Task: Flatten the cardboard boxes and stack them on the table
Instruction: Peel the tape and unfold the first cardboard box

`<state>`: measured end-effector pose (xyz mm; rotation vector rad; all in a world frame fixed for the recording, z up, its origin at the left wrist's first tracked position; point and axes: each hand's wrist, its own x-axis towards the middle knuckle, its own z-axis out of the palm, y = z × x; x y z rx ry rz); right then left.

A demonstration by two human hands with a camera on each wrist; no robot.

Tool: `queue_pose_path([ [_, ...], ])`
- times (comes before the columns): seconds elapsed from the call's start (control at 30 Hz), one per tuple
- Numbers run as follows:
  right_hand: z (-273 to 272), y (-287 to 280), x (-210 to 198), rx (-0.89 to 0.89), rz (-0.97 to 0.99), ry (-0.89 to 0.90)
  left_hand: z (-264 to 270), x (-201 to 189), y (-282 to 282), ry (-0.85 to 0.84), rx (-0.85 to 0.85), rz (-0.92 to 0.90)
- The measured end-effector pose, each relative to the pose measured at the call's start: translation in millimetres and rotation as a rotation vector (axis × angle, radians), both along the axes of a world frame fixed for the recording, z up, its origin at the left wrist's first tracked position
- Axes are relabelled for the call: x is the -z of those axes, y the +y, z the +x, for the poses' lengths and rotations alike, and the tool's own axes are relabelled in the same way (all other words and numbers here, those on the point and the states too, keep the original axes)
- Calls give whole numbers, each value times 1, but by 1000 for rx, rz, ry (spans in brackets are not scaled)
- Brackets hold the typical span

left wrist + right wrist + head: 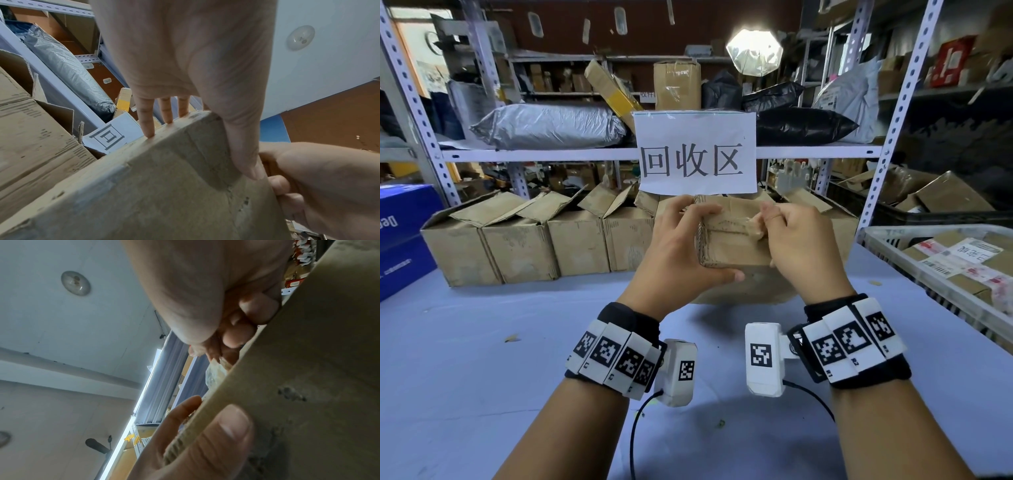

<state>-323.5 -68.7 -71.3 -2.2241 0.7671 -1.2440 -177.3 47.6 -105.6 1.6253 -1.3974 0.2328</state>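
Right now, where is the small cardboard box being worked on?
Head view, centre: the small cardboard box is held above the table between left hand and right hand, below the paper sign.

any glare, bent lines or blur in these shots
Head view: the lamp blows out white, and the shelf posts bow from the wide lens. Left wrist view: the box is dim and soft. Right wrist view: the thumb up close is blurred.

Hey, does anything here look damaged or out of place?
Mostly the small box held up in the left hand: the right hand pinches crumpled clear tape half peeled off its top. The row of boxes behind looks scuffed, flaps open unevenly. Nothing spilled.
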Motion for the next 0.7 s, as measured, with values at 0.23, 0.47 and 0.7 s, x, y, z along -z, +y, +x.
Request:
queue_pose_path([
  [0.23,9,12,-4,108,-90,91,-7,-2,0,-16,-45,28],
  [0.47,7,5,0,74,-110,132,-4,-1,2,-14,-46,1],
  [0.7,-1,0,0,-8,-22,85,-2,0,2,-12,-37,-6],
])
